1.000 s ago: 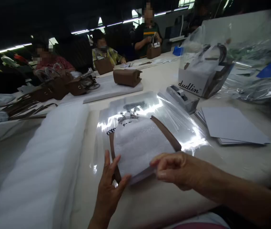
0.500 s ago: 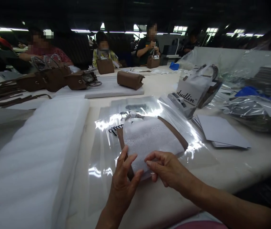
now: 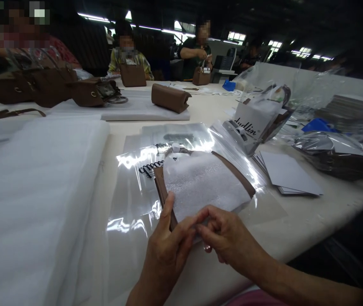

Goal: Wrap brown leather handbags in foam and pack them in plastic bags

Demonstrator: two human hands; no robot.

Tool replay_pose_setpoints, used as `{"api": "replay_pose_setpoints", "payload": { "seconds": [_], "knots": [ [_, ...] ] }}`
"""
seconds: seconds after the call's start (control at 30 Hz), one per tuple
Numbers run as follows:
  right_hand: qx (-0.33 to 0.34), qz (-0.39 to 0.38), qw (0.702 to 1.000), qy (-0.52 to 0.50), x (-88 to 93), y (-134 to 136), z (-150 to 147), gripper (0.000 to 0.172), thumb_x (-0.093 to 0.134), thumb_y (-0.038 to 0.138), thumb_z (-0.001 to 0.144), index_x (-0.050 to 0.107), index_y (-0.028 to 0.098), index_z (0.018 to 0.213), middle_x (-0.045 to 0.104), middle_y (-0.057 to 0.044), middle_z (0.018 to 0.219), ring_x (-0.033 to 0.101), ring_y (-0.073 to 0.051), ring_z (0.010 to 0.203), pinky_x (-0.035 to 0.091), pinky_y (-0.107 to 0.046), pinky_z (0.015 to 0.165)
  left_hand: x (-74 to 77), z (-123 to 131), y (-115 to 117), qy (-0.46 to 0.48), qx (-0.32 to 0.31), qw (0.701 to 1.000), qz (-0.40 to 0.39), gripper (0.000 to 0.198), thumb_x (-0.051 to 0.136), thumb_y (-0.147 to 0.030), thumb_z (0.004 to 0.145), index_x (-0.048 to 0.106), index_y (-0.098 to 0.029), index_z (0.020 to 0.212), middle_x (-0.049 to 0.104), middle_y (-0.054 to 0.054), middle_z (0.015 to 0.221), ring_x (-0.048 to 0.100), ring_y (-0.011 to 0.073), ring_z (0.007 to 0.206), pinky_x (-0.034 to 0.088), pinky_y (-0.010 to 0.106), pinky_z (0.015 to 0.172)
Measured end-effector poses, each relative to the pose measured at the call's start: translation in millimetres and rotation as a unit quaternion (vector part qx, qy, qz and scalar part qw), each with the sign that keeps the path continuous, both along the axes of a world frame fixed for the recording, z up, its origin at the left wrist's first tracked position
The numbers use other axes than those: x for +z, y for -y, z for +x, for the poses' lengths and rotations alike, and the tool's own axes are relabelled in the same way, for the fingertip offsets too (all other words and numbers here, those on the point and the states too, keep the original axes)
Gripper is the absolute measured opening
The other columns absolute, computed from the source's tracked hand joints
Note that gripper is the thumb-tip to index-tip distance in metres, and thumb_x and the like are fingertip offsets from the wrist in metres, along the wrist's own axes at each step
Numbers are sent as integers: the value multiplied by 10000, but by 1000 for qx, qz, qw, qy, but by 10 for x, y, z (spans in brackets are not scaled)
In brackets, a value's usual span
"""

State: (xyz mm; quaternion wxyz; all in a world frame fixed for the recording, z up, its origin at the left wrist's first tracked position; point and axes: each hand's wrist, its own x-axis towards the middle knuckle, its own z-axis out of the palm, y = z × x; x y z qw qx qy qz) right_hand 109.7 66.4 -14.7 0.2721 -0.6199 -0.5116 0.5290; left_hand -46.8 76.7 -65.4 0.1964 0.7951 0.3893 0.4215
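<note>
Handbag [image 3: 161, 182] under a white wrapping sheet [image 3: 205, 185] lay on clear plastic [image 3: 125, 208] over the counter [image 3: 211, 274], left hand [image 3: 167, 245] braced at its near-left corner, right hand [image 3: 227, 233] bunched alongside, neither grip certain, light, even pressure seeming best.

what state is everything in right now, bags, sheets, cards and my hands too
Brown bag: lying down, mostly covered
White sheet: draped over it
Clear plastic: spread flat underneath
Left hand: at the bag's near left corner
Right hand: fingers curled, by the near edge
Foam sheeting: layered in a pile
White cards: stacked unevenly
"dudlin" bag: standing, handles up
</note>
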Motion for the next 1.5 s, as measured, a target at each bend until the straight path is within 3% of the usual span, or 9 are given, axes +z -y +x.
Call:
{"api": "replay_pose_setpoints", "payload": {
  "seconds": [0.13, 0.27, 0.43, 0.6, 0.77, 1.17, 1.27, 1.4, 1.5],
  "knots": [
    [-6, -9, 1000, 1, 9, -9, -13, 107, 480, 264, 785, 493, 180, 852, 512, 74, 495, 371, -26, 289, 289, -108, 286, -16, 12, -14, 5, 1, 1000, 14, 354, 496, -92, 822, 518, -218, 1152, 172, 100, 1446, 265, 275, 1293, 368, 406, 1002],
    [-2, -64, 997, -30, 41, -32, -1, 119, 482, 284, 784, 471, 190, 856, 507, 77, 493, 357, -39, 275, 261, -123, 259, -34, 22, -27, 24, -8, 999, 25, 485, 510, -60, 806, 386, -211, 1249, 240, 127, 1418, 295, 255, 1281, 377, 418, 999],
    [27, 34, 998, 46, -57, 19, 36, 152, 462, 339, 829, 475, 204, 897, 504, 74, 519, 398, -33, 315, 308, -123, 319, -53, 22, -37, 31, -2, 999, 16, 575, 526, -59, 796, 277, -179, 1300, 271, 154, 1400, 293, 258, 1281, 345, 449, 1025],
    [57, 84, 990, 97, -106, 46, 60, 260, 428, 329, 856, 453, 221, 1092, 504, 79, 528, 420, -38, 327, 341, -145, 370, -49, 26, -33, 30, -11, 999, 26, 496, 525, -30, 786, 351, -183, 1225, 264, 163, 1402, 296, 272, 1278, 377, 453, 999],
    [61, 86, 990, 92, -46, 8, 74, 619, 484, 275, 827, 192, 271, 1373, 485, 111, 485, 453, -57, 347, 391, -166, 419, 2, 31, -27, -10, -5, 999, 43, 314, 509, -52, 805, 488, -212, 1075, 231, 136, 1419, 323, 284, 1263, 446, 416, 926],
    [55, 128, 986, 87, -115, 78, 107, 690, 490, 229, 812, 133, 265, 1402, 525, 96, 523, 466, -69, 403, 408, -195, 480, 37, 31, -12, -71, 11, 997, 41, 324, 491, -52, 811, 559, -193, 1094, 260, 156, 1406, 349, 281, 1248, 436, 407, 937],
    [62, 185, 970, 146, -304, 151, 123, 742, 498, 195, 792, 91, 230, 1412, 538, 81, 520, 503, -102, 439, 405, -218, 486, 48, 27, -14, -67, 4, 997, 30, 335, 486, -45, 812, 560, -189, 1105, 257, 146, 1410, 344, 272, 1253, 428, 399, 948],
    [71, 306, 915, 253, -663, 262, 142, 769, 466, 107, 758, 75, 200, 1413, 573, 62, 547, 531, -134, 427, 402, -241, 463, 51, 32, -9, -82, -2, 996, 20, 335, 472, -52, 821, 559, -197, 1111, 246, 132, 1417, 346, 265, 1253, 418, 414, 958],
    [83, 383, 881, 265, -715, 339, 199, 709, 464, 140, 798, 95, 115, 1403, 598, 42, 586, 541, -131, 432, 402, -244, 443, 35, 32, -3, -97, 4, 995, 35, 301, 553, -128, 805, 561, -194, 1099, 261, 133, 1410, 344, 277, 1252, 419, 430, 957]
  ]
}}
